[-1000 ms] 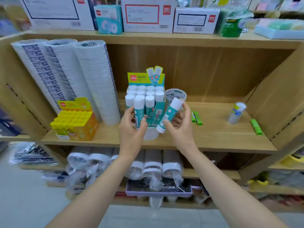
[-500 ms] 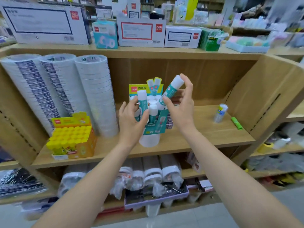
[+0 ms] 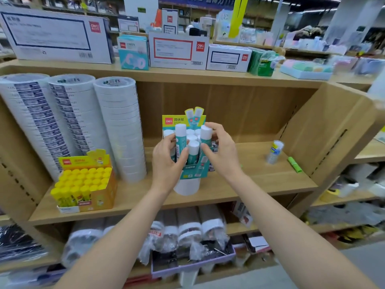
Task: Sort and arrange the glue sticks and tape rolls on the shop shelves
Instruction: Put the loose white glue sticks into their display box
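Two glue sticks stand taller than the rest in a teal display box [image 3: 194,171] on the middle wooden shelf [image 3: 256,184], and we have a hold on both. Our left hand [image 3: 166,161] grips one teal glue stick [image 3: 180,140] at the box's left side; our right hand [image 3: 223,151] pinches the white cap of a second stick [image 3: 205,133] at its right. The box sits on a white tape roll [image 3: 186,187]. To the left are three leaning stacks of white tape rolls [image 3: 120,130] and a yellow box of glue sticks [image 3: 87,184]; a lone glue stick [image 3: 275,152] stands well to the right.
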A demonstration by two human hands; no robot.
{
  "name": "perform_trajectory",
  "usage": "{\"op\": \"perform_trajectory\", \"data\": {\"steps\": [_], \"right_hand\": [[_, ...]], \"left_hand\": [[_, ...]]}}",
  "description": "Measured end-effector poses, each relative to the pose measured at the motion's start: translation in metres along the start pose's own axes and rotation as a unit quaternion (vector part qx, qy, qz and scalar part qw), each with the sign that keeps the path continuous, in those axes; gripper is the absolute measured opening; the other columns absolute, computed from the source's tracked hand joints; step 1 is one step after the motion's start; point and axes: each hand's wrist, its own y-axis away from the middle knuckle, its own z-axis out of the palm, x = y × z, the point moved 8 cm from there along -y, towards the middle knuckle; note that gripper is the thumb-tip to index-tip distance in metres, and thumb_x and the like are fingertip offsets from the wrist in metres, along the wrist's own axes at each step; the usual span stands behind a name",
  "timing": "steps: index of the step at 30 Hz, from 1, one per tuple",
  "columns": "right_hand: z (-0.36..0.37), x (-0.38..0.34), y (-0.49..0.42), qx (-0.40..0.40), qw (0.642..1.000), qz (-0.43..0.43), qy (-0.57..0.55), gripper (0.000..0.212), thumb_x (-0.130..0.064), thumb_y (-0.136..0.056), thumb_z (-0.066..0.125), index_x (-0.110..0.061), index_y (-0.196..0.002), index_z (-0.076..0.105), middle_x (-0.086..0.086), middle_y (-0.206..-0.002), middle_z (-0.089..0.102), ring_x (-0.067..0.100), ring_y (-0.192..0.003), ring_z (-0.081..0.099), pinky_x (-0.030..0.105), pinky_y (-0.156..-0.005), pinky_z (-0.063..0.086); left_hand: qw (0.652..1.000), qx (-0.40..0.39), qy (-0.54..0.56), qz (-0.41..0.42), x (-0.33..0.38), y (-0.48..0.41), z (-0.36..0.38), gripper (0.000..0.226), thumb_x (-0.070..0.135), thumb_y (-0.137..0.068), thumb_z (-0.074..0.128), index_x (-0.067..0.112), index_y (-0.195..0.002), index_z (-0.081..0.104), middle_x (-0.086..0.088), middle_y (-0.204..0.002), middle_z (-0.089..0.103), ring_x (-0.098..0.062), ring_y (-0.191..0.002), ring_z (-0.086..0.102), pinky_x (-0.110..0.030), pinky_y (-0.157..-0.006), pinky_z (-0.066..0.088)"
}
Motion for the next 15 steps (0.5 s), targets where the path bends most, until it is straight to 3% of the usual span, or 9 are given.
{"op": "perform_trajectory", "data": {"steps": [3, 5, 8, 15], "right_hand": [[0.001, 0.001, 0.002, 0.021, 0.999, -0.008, 0.038, 0.026, -0.013, -0.086, 0.067, -0.015, -0.111, 0.06, -0.004, -0.106, 0.057, 0.02, -0.105, 0.055, 0.026, -0.083, 0.045], [0.002, 0.005, 0.005, 0.018, 0.999, 0.009, 0.039, 0.016, -0.016, -0.089, 0.065, -0.011, -0.104, 0.065, -0.005, -0.103, 0.053, 0.019, -0.104, 0.055, 0.03, -0.083, 0.048], [0.003, 0.006, 0.012, 0.012, 1.0, 0.015, 0.016, 0.017, -0.02, -0.094, 0.061, -0.01, -0.106, 0.065, -0.002, -0.105, 0.054, 0.015, -0.098, 0.056, 0.038, -0.077, 0.053], [0.009, 0.008, 0.019, -0.006, 0.999, 0.025, 0.032, 0.027, -0.031, -0.095, 0.058, -0.012, -0.113, 0.063, -0.002, -0.116, 0.054, 0.013, -0.101, 0.057, 0.04, -0.07, 0.056]], "left_hand": [[1.0, 0.0, 0.002, 0.0, 0.0, 0.0, 0.0, 0.045, 0.051, -0.089, 0.059, 0.026, -0.126, 0.052, 0.013, -0.121, 0.062, -0.013, -0.112, 0.061, -0.046, -0.086, 0.056], [1.0, 0.001, 0.003, -0.001, -0.002, 0.0, 0.0, 0.045, 0.051, -0.089, 0.058, 0.026, -0.126, 0.052, 0.013, -0.121, 0.062, -0.013, -0.112, 0.06, -0.046, -0.086, 0.056], [1.0, 0.001, 0.004, 0.001, -0.003, 0.001, 0.001, 0.044, 0.051, -0.09, 0.058, 0.028, -0.127, 0.052, 0.013, -0.123, 0.06, -0.013, -0.113, 0.059, -0.046, -0.086, 0.055], [1.0, 0.005, 0.011, 0.01, 0.0, 0.002, 0.001, 0.045, 0.049, -0.089, 0.057, 0.026, -0.127, 0.053, 0.012, -0.12, 0.059, -0.014, -0.113, 0.059, -0.046, -0.087, 0.055]]}}
